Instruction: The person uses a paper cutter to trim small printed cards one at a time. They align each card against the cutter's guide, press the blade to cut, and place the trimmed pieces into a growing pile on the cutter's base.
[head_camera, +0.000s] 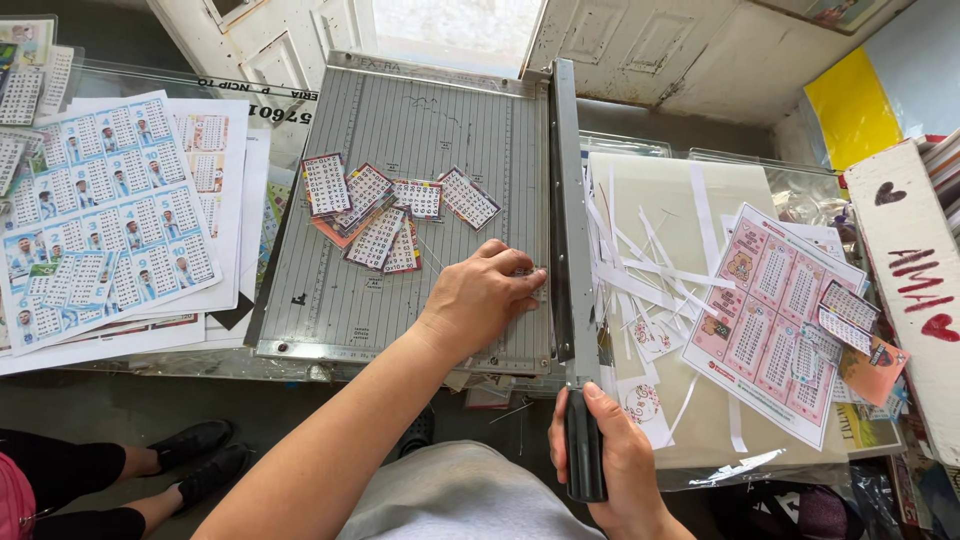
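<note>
Gripping the black handle (586, 450) of the paper cutter's blade arm (567, 210), the right hand (610, 462) has its fingers wrapped tight around it at the cutter's near edge. Flat on the grey cutter board (340, 290), the left hand (480, 296) presses down beside the blade, fingers loosely curled; whether anything lies under it cannot be told. Small cut cards (385, 210) lie farther up the board, white paper strips (640, 265) right of the blade, printed sheets (105, 205) to the left.
</note>
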